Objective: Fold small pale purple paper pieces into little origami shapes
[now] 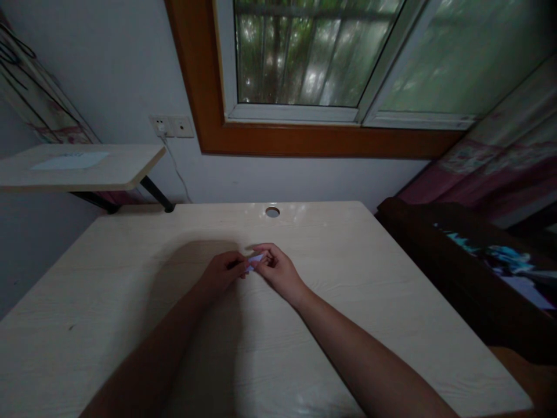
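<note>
A small pale-purple piece (255,262) slants between fingers (237,269).

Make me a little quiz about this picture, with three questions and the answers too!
1. True or false: the left hand and right hand both hold the purple piece.
2. Which edge of the desk is the hole closest to? A) the person's edge; B) the far edge; C) the left edge.
3. What lies on the shelf?

Key: 1. True. 2. B. 3. A pale sheet.
</note>
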Demonstrator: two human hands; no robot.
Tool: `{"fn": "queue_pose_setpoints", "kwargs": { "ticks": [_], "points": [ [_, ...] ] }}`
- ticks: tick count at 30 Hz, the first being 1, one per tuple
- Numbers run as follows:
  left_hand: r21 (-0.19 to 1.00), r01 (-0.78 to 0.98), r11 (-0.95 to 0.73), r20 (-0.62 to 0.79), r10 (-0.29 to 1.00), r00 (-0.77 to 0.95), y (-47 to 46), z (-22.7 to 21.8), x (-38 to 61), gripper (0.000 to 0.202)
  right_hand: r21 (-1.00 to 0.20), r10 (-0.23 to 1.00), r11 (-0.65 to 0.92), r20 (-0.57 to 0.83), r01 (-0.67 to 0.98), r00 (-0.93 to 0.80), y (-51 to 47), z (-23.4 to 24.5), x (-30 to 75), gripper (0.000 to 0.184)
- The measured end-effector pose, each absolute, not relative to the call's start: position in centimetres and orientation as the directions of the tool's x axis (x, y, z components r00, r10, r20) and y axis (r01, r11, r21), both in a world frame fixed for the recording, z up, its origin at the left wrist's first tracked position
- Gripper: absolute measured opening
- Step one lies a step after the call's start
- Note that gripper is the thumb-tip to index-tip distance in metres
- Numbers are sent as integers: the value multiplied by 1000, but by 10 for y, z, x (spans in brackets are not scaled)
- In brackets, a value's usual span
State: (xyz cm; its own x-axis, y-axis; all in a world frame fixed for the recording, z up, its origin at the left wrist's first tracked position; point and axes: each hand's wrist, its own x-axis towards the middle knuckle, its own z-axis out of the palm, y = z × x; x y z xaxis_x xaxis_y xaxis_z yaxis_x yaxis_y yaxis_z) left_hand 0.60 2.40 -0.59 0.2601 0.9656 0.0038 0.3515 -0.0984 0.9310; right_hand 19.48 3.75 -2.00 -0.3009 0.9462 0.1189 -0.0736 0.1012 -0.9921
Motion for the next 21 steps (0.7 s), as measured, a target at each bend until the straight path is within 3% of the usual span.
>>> {"fn": "queue_pose_setpoints", "kwargs": {
  "ticks": [9,21],
  "points": [
    [935,340,-106,-8,948,317,24,0,6,27,-978,965,62,110,-197,-240,40,-21,192,40],
    [927,354,-125,-7,937,350,24,-1,8,29,-978,974,126,153,-169,-164,39,-19,190,34]
  ]
}}
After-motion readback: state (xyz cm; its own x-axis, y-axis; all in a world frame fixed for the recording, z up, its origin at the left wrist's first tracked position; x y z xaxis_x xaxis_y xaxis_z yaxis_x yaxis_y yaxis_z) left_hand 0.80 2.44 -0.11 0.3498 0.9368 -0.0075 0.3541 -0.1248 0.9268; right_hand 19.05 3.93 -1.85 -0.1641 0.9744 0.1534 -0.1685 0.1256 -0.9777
